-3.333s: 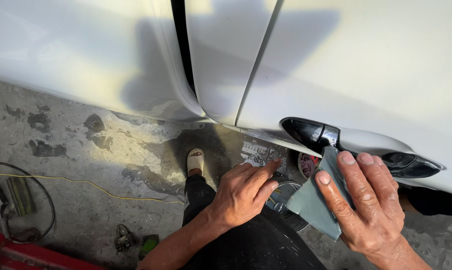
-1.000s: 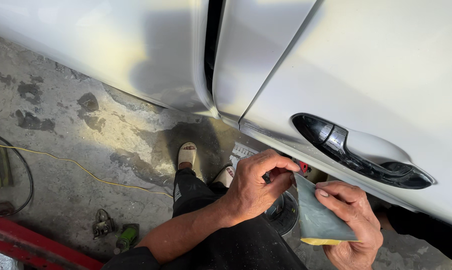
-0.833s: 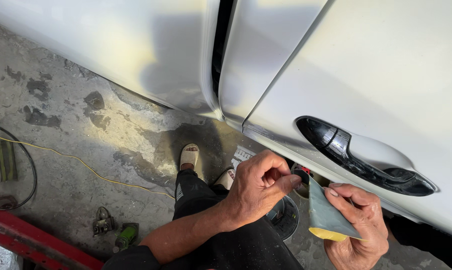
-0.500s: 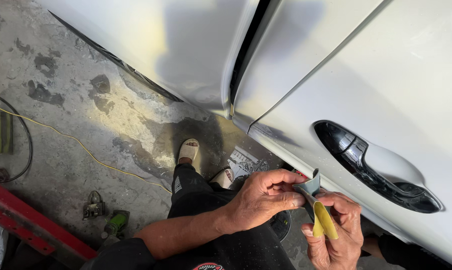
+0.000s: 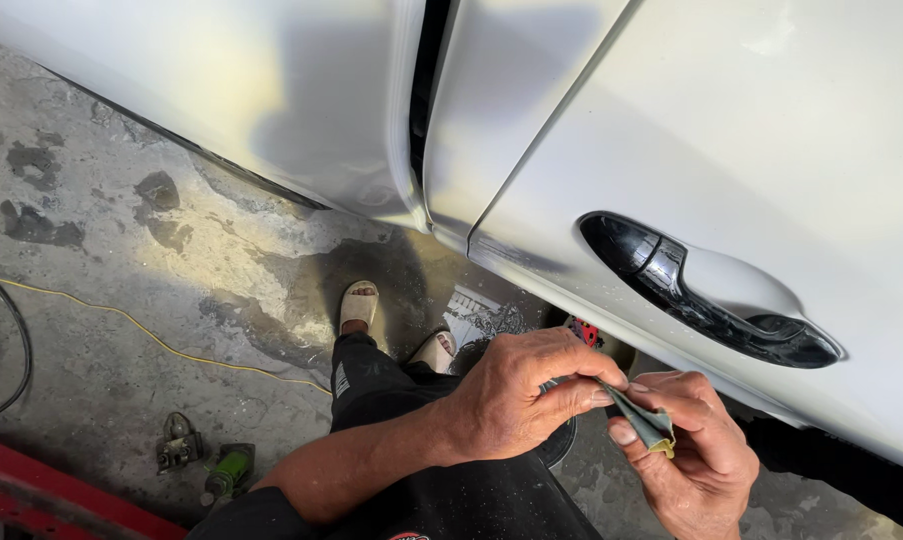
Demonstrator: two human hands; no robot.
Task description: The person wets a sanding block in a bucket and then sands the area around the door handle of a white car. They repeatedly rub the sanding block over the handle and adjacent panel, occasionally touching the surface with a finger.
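Note:
My left hand and my right hand meet low in the view, both pinching a folded sheet of grey sandpaper with a yellow back. The fingers of both hands are closed on it. Just above the hands is a white car door with a black recess and a white door handle. The hands are below the handle and do not touch the door.
A second white panel lies to the left, across a dark door gap. My legs in dark trousers and pale sandals rest on stained concrete. A yellow cord, a small green tool and a red bar lie at the left.
The sandpaper sheet, held flat in my right hand earlier, is now folded small between both hands. The view has shifted slightly along the car door.

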